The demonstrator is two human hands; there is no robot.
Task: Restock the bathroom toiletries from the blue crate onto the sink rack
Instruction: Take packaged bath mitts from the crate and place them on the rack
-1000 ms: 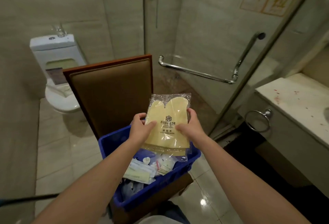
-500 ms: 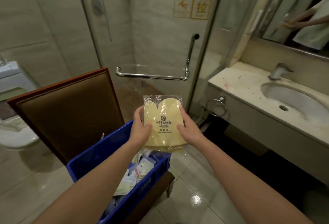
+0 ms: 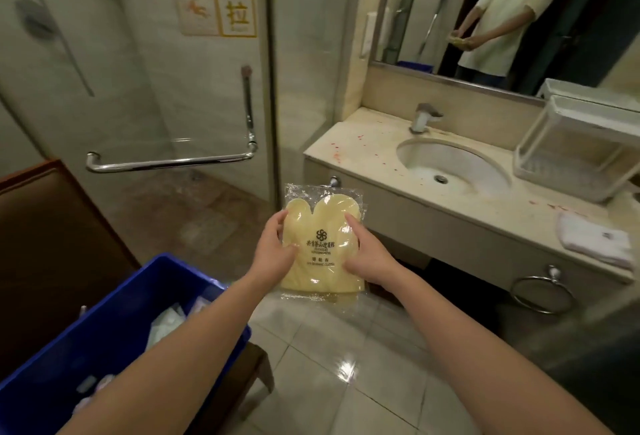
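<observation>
My left hand (image 3: 277, 254) and right hand (image 3: 367, 256) each gripped one side of the packet of yellow cloth (image 3: 323, 244) at frame centre, above the floor. The blue crate (image 3: 114, 327) sat lower left; the white sink rack (image 3: 581, 150) stood at right on the counter (image 3: 485, 206).

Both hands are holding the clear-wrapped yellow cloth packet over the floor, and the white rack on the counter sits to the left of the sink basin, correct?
Not quite. In the head view the white wire rack stands to the right of the oval sink basin, not the left. The rest holds: left hand and right hand grip the clear-wrapped yellow cloth packet above the tiled floor.
</observation>
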